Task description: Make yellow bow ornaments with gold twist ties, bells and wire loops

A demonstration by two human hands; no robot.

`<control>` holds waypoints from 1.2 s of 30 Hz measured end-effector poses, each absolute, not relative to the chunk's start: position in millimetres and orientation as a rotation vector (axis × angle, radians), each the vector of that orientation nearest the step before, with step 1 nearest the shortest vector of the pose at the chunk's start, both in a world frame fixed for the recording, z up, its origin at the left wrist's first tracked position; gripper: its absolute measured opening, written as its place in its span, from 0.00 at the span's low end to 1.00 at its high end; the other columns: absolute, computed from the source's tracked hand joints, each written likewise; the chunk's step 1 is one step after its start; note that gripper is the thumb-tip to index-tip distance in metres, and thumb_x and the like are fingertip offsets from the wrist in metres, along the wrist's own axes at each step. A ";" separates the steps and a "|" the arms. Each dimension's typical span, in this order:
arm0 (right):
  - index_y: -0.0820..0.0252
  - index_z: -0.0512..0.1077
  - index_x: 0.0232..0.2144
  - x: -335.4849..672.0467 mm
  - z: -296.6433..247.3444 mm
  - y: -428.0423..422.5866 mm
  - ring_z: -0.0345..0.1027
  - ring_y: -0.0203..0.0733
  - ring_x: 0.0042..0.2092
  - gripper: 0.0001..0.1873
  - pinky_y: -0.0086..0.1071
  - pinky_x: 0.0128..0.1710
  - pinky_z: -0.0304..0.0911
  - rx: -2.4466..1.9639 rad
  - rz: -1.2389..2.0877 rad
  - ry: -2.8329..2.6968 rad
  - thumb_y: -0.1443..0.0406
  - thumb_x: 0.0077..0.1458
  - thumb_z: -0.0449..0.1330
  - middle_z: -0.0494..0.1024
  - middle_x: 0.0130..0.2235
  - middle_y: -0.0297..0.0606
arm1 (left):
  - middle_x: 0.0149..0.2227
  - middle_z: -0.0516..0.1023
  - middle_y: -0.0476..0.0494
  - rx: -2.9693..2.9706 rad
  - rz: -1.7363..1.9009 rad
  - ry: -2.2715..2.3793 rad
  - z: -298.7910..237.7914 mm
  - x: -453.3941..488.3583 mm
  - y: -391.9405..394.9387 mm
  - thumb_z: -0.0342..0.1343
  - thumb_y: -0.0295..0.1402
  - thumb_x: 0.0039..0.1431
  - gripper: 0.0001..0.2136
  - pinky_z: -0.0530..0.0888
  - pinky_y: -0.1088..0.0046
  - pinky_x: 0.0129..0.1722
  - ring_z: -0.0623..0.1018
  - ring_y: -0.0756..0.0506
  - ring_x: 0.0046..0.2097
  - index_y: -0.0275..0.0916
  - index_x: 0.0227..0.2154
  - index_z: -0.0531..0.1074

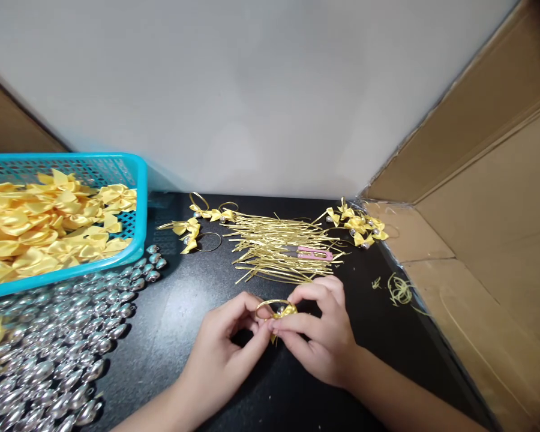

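Observation:
Between my two hands, low over the black table, is a yellow ribbon bow [288,310] with a loop of gold tie [274,302] standing up from it. My left hand [231,339] pinches the bow from the left, thumb against the fingers. From the right, my right hand [321,330] grips the same bow, its fingertips meeting the left thumb. A small silver bead shows by the bow, partly covered by fingers. Just beyond the hands lies a pile of gold twist ties [270,240], with pink-handled snips [314,254] resting on it.
A blue basket [141,210] of yellow bows [49,222] stands at left. Many silver beads [72,336] spread in front of it. Bows with beads and loops lie left [189,231] and right [360,225] of the ties. Tangled thread [400,290] sits near the cardboard wall [490,180].

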State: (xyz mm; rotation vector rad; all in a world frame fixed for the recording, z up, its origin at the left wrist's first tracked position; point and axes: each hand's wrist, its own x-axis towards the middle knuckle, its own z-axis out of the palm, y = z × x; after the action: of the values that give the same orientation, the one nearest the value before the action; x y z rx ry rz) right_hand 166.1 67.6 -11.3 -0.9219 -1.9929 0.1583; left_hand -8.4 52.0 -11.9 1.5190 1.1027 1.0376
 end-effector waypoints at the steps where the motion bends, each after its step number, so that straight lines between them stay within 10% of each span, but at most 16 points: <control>1: 0.53 0.76 0.28 166.2 -10.3 68.0 0.64 0.43 0.41 0.08 0.42 0.43 0.60 -0.929 0.223 -1.972 0.72 0.49 0.64 0.72 0.37 0.36 | 0.27 0.76 0.48 1.500 1.034 1.095 -11.6 -8.2 51.9 0.55 0.27 0.57 0.03 0.74 0.76 0.27 0.76 0.50 0.28 0.39 0.28 0.69; 9: 0.59 0.73 0.29 166.9 -12.1 72.9 0.75 0.40 0.38 0.08 0.33 0.40 0.69 -0.911 0.905 -1.744 0.76 0.49 0.60 0.79 0.36 0.40 | 0.28 0.76 0.49 1.343 1.055 1.083 -11.0 -9.1 54.4 0.56 0.26 0.56 0.05 0.75 0.78 0.29 0.76 0.51 0.29 0.38 0.26 0.70; 36: 0.59 0.75 0.28 162.9 -14.5 74.7 0.75 0.40 0.35 0.05 0.34 0.37 0.71 -1.030 1.116 -1.604 0.73 0.51 0.61 0.79 0.32 0.38 | 0.27 0.77 0.49 1.269 1.057 1.127 -14.1 -8.7 55.7 0.58 0.28 0.56 0.06 0.72 0.77 0.29 0.75 0.50 0.29 0.39 0.24 0.69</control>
State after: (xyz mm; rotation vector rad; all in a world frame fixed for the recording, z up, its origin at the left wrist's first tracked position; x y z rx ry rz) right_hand 162.9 74.7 -14.5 -1.0297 -1.6044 1.1164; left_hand -8.7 55.7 -14.1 1.2692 1.1267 1.0571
